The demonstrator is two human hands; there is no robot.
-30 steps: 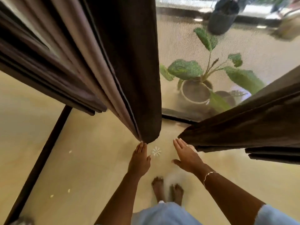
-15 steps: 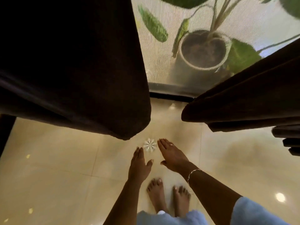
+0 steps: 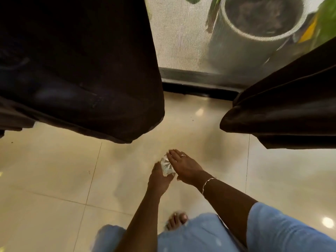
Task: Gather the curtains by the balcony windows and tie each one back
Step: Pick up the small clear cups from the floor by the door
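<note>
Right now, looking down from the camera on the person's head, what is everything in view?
Dark brown fabric curtain: one, hanging at upper left, hem above the floor.
Second dark brown fabric curtain: one, at right, folded hem above the floor.
Grey mesh screen: one, top centre, between the curtains.
Pale round plant pot: one, behind the screen, dark soil inside.
Black door track: one, along the screen's base.
Glossy cream floor tiles: several, across the lower view.
Clear faceted crystal-like object: one, between the hands; its purpose is unclear.
Bare foot: one visible, bottom centre.
Left hand: touching the crystal.
Right hand: open, ringed, above the crystal.
</note>
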